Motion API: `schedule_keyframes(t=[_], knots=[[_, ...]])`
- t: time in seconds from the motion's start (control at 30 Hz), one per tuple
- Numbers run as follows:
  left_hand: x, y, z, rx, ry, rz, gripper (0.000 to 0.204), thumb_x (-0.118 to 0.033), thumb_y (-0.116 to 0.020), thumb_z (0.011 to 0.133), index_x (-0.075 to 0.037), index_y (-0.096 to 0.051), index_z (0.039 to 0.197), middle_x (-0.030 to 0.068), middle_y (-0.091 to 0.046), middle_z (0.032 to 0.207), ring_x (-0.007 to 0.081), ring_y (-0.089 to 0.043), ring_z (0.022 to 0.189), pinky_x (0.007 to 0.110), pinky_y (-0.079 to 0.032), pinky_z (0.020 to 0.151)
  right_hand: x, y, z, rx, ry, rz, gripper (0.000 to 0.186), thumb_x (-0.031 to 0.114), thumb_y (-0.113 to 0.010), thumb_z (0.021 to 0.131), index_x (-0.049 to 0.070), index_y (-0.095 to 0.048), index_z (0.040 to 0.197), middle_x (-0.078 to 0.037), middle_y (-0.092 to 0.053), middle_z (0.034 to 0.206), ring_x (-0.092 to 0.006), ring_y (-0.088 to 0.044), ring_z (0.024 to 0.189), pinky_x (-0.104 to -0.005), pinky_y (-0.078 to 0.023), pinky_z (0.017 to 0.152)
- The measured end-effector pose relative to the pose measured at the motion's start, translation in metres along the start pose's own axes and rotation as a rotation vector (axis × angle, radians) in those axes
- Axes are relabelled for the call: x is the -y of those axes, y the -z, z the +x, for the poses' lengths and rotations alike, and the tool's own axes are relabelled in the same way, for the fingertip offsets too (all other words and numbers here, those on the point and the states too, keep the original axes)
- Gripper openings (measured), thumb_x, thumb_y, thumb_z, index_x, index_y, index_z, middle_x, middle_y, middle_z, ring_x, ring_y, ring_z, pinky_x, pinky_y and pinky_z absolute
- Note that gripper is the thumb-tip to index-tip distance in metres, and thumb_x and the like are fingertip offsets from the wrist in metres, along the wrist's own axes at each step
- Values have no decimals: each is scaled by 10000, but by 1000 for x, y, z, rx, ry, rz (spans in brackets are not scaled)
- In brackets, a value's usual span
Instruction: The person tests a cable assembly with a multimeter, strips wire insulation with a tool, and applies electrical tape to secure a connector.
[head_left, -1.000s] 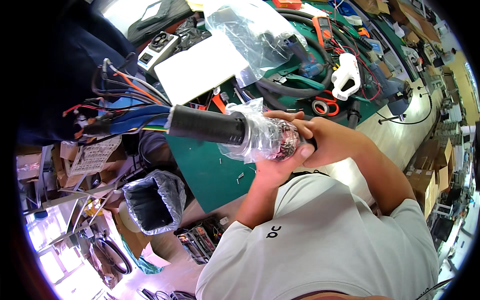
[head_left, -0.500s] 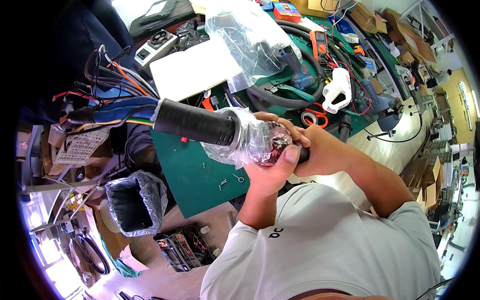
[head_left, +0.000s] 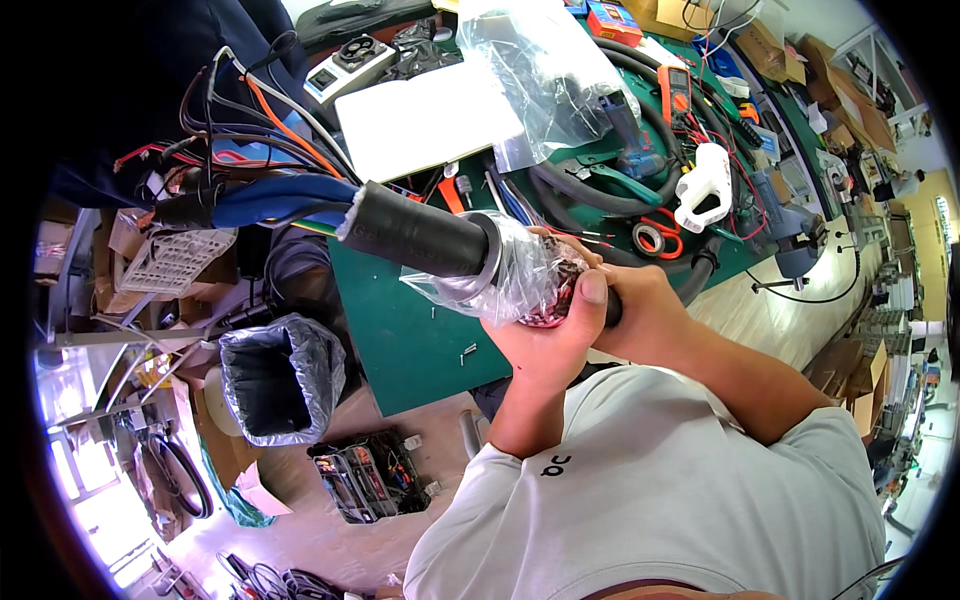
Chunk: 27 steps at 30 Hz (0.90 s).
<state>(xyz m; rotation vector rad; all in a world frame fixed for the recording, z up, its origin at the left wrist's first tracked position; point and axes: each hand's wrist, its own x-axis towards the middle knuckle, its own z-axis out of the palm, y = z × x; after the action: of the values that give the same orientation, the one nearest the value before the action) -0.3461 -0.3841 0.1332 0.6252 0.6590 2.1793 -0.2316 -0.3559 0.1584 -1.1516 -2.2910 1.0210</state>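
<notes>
A thick black cable (head_left: 420, 235) slants across the middle, with blue, orange, white and black wires (head_left: 285, 195) fanning out of its far left end. Clear plastic film (head_left: 500, 265) is bunched round its near end, over something with a dark red pattern that I cannot make out. My left hand (head_left: 560, 335) is closed round this wrapped part, thumb on top. Just to the right, my right hand (head_left: 645, 315) is closed round a black piece at the end, most of it hidden by the fingers. Both hands nearly touch.
On the green bench (head_left: 400, 350) lie small screws, an open notebook (head_left: 420, 120), a blue cordless drill (head_left: 630, 140), orange-handled scissors (head_left: 670, 235), a multimeter (head_left: 675, 90) and coiled black cable. A lined bin (head_left: 280, 380) and a toolbox (head_left: 370, 475) stand on the floor at the left.
The view has shifted, so the bench and its contents sit farther right. The cable with its wires tilts down more steeply toward my hands. Both hands keep their grip.
</notes>
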Motion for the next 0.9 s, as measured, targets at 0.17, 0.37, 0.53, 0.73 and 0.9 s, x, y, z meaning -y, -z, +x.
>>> schedule_keyframes(t=[0.17,0.37,0.53,0.73,0.9], knots=[[0,10,5,-2,13,92,541,-63,-827,726,56,-513,1150,99,-641,889,166,-636,785,306,-531,733,0,-7,9,-51,24,-15,327,193,-764,682,65,-678,970,-149,-680,764,-352,-664,700,-386,-536,640],[5,39,3,247,345,-193,1186,-396,-971,524,89,-307,1379,170,-647,1108,276,-636,1062,412,-478,968,-2,18,15,309,-62,6,377,158,-746,674,58,-659,1027,-167,-688,808,-351,-673,712,-375,-536,694],[18,30,4,328,378,-439,673,-220,-882,702,-5,-488,1204,116,-642,908,257,-637,955,406,-499,909,-1,19,24,251,137,158,405,123,-721,678,17,-604,1051,-145,-666,826,-313,-656,727,-364,-517,722],[9,21,2,115,391,-316,559,-274,-810,797,-33,-476,1175,40,-553,836,195,-584,795,409,-481,837,8,19,24,343,-268,108,255,135,-721,662,-14,-627,847,-208,-648,758,-387,-639,731,-388,-495,668],[4,21,0,-19,363,-190,520,-238,-785,815,5,-472,1152,51,-559,821,183,-579,774,415,-488,830,-8,1,14,216,-140,28,270,169,-724,674,28,-645,891,-204,-662,781,-408,-646,769,-419,-520,688]])
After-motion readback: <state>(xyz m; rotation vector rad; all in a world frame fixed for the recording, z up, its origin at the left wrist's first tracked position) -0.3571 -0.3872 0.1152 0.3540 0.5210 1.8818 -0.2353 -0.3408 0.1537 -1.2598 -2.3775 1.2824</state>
